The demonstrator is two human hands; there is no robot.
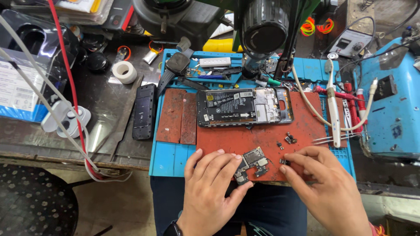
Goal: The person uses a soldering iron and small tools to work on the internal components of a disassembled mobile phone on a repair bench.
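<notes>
Pinching circuit board, left hand closed.

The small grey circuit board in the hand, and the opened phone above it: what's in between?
In the head view, bare red mat lies between the small grey circuit board, held by the left hand, and the opened phone.

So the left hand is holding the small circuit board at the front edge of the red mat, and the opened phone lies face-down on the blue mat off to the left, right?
Not quite. The left hand does hold the small circuit board at the red mat's front edge, but the head view shows the opened phone lying on that same red mat, straight behind the hands, not left of it.
</notes>
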